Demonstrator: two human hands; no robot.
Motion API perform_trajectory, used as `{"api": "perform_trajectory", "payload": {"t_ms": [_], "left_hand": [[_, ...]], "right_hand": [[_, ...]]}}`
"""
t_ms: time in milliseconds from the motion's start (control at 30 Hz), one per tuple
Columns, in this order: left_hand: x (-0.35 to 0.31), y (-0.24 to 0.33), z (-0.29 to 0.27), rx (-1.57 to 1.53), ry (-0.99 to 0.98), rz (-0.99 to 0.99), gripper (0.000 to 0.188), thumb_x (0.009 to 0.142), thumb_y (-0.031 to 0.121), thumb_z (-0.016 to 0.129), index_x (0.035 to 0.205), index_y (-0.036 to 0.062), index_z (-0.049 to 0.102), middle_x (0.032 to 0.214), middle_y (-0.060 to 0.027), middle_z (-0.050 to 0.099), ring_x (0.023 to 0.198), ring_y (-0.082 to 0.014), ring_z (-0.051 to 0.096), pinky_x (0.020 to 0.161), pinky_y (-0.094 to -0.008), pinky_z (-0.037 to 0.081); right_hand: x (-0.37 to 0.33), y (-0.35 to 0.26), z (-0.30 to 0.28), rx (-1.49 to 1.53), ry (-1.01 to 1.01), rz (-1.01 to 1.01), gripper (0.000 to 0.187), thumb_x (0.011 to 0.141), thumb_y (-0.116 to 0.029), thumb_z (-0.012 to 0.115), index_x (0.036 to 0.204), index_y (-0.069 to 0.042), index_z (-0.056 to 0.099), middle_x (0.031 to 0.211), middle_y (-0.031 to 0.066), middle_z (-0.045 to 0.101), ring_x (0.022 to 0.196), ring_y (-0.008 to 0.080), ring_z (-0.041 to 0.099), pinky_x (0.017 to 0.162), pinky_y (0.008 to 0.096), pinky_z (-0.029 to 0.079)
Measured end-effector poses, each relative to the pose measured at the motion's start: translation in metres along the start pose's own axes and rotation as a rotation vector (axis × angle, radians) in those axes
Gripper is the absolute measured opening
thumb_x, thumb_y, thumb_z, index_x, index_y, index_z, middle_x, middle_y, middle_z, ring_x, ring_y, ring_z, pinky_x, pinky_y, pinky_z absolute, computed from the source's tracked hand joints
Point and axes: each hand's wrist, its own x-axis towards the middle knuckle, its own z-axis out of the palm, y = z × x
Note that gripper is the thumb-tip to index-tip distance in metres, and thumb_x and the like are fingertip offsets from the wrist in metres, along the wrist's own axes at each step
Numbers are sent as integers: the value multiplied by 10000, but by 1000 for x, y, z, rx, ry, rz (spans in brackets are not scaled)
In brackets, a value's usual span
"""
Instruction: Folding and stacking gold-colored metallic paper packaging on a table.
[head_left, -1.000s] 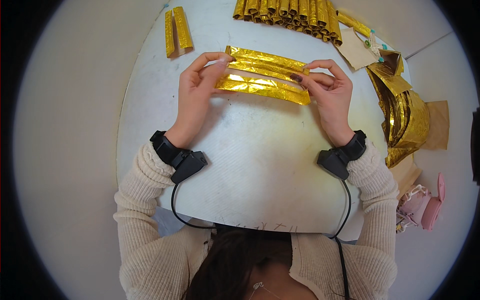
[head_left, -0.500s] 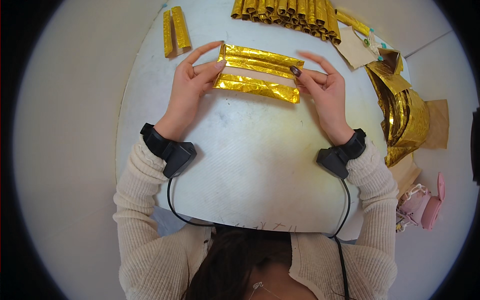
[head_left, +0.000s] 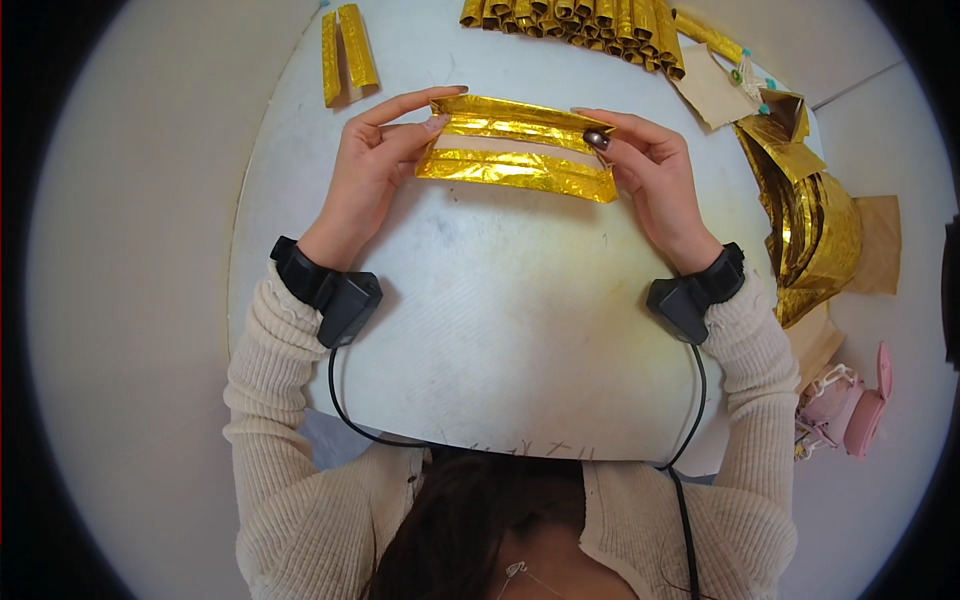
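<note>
A sheet of gold foil paper [head_left: 515, 175] is held up between my hands above the white table. Its two long edges are folded inward, leaving a strip of beige backing along the middle. My left hand [head_left: 375, 160] pinches the left end, thumb on the near face and index finger along the far fold. At the right end, the thumb and fingers of my right hand [head_left: 655, 165] grip the far corner; some fingers are hidden behind the paper. A similar folded gold paper [head_left: 357, 55] lies beyond my left hand.
Several rolled gold foil tubes [head_left: 600, 30] are stacked at the far edge of the table [head_left: 500, 330]. To the right lie a thick curved stack of gold sheets [head_left: 825, 235], a beige paper [head_left: 715, 85] and a pink case [head_left: 865, 415]. Black cables [head_left: 335, 385] run from both wrists.
My hands have moved slightly apart. My right index finger has come down onto the paper's far right corner, and the folds now stand up more.
</note>
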Motion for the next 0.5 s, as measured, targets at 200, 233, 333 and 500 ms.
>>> {"api": "perform_trajectory", "payload": {"t_ms": [200,233,333,500], "left_hand": [[-2,-2,-5,-69,-42,-19,270,881,33,559,1133,-17,644,1036,-118,681,896,-133,656,783,-226,529],[-2,-3,-6,-59,-65,-22,269,874,16,550,1122,-21,648,1035,-119,680,890,-130,653,779,-222,524],[-3,-6,-8,-90,-38,-48,236,870,6,538,1068,-30,660,966,-99,680,819,-105,638,728,-202,511],[-2,-13,-9,-1,7,5,170,885,20,534,984,-2,671,855,-39,664,725,-58,598,646,-179,489]], "right_hand": [[1,0,-7,-43,-59,59,244,858,-11,530,1037,19,692,954,85,681,783,95,603,736,237,525],[2,3,-10,-15,-61,47,234,852,-9,528,1014,24,693,956,85,681,792,99,604,750,241,521],[1,4,-10,12,-65,38,212,847,-11,527,971,31,694,953,84,679,808,105,606,771,245,512],[1,4,-7,-17,-82,9,206,852,-23,530,974,33,686,939,73,677,821,105,609,778,238,504]]}}
